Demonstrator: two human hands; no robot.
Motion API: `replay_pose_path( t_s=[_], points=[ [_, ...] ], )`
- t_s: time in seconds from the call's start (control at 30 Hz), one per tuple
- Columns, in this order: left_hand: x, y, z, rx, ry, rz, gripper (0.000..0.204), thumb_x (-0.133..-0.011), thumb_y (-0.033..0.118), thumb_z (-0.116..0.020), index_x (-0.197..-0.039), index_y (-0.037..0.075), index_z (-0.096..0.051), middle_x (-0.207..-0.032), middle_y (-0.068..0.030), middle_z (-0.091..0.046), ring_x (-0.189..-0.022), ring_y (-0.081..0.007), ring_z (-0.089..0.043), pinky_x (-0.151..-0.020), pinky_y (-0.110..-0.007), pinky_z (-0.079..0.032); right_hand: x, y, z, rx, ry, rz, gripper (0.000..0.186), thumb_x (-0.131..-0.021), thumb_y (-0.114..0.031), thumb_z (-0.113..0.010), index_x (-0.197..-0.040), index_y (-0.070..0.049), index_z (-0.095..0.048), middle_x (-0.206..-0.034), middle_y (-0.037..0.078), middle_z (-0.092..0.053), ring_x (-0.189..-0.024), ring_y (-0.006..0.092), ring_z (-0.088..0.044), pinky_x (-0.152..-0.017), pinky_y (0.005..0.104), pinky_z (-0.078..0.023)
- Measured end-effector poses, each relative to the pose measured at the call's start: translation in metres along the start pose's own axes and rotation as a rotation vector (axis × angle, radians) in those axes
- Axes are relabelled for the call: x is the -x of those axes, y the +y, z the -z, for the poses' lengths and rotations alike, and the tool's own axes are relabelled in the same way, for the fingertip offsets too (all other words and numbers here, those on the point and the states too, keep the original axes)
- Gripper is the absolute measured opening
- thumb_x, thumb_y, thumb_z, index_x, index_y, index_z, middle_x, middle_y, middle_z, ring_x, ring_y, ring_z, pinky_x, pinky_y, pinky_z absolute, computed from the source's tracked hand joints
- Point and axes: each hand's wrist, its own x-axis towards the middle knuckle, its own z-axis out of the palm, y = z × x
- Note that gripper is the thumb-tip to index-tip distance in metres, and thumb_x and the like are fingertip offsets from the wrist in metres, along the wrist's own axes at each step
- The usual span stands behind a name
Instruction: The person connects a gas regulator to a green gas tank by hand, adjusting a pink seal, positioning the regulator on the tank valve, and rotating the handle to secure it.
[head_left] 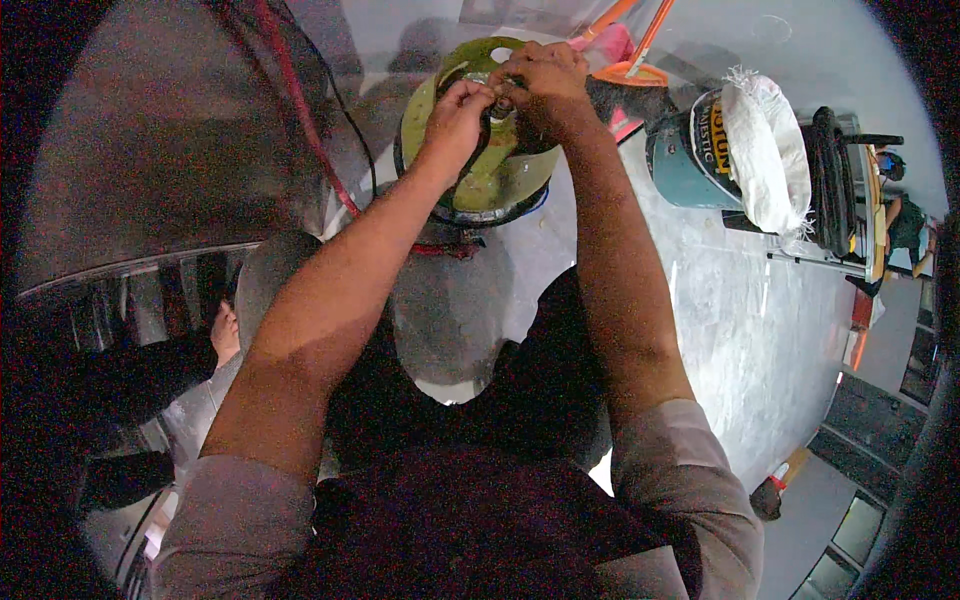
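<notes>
A round yellow-green metal disc (500, 175) with a dark hub stands ahead of me on a grey concrete floor (740, 320). My left hand (458, 112) pinches a small part at the disc's centre, fingers closed on it. My right hand (540, 82) rests just beside it on the same hub, fingers curled over the part. What exactly the fingers grip is hidden by the hands. A dark ring (480, 215) shows under the disc's lower edge. Both forearms reach up from my grey sleeves.
A red cable (310, 130) and a black cable run down the left side toward the disc. A teal bucket (690, 150) lined with a white sack (765, 150) stands at the right, near a black tyre (830, 180). Orange tools (630, 60) lie behind. A bare foot (225, 335) shows at left.
</notes>
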Motion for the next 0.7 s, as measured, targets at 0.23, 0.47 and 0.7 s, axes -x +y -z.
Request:
replay_pose_path(
  t_s=[0.23, 0.47, 0.7],
  points=[
    [0.005, 0.007, 0.0, -0.428, 0.076, -0.155, 0.024, -0.089, 0.024, -0.055, -0.095, 0.002, -0.062, -0.087, -0.0159, -0.064, -0.081, -0.0277, -0.061, -0.076, -0.036, -0.046, 0.003, 0.001, -0.004, 0.153, 0.143, -0.088, 0.017, -0.074, -0.041, -0.068, -0.088, -0.032, -0.073, -0.105, -0.006, -0.059, -0.102, 0.0255, -0.05, -0.092, 0.0477, -0.033],
    [0.011, 0.018, 0.003, -0.691, -0.107, -0.053, 0.021, -0.089, 0.022, -0.058, -0.105, 0.008, -0.063, -0.107, -0.0171, -0.064, -0.096, -0.0331, -0.063, -0.085, -0.039, -0.048, 0.019, 0.017, 0.005, 0.089, 0.218, 0.044, 0.014, -0.069, -0.032, -0.074, -0.083, -0.032, -0.073, -0.102, -0.008, -0.058, -0.102, 0.0257, -0.05, -0.089, 0.0451, -0.034],
    [0.022, 0.007, 0.006, -0.916, -0.045, -0.681, 0.027, -0.087, 0.024, -0.058, -0.108, 0.007, -0.062, -0.103, -0.0166, -0.064, -0.094, -0.035, -0.062, -0.082, -0.044, -0.05, 0.024, 0.02, 0.001, 0.007, 0.292, 0.063, 0.013, -0.069, -0.03, -0.075, -0.082, -0.032, -0.073, -0.101, -0.007, -0.057, -0.103, 0.026, -0.05, -0.09, 0.0454, -0.032]
  ],
)
